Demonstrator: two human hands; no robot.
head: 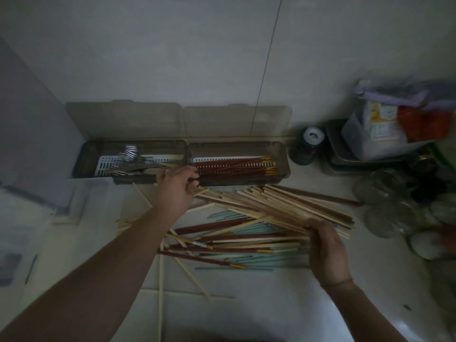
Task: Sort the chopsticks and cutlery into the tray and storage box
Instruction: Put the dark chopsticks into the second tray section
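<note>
Dim light falls on a pale tiled worktop (246, 314) set against a pale wall. At the back stands a long smoky translucent plastic storage box (181, 162) with two hinged lids raised; its left compartment holds metal cutlery (130, 159) on a white slotted insert, and its right compartment holds dark red chopsticks with gold tips (237, 166) lying lengthwise. In front of the box lies a loose heap of mixed chopsticks (259, 225): pale wooden, dark red and light green ones, crossing at many angles.

Left hand (176, 185): reaches to the front wall of the box at the divider between the compartments; its fingers are curled round the dark end of what looks like a chopstick, though the exact object cannot be told in the gloom.

Right hand (325, 248): rests on the right edge of the heap, its fingers bent down over the ends of several pale wooden sticks, touching them; whether they pinch any stick cannot be told.

To the right stand a dark jar with a white lid (307, 146), stacked containers with bags (385, 129) and clear glass jars (385, 208).
</note>
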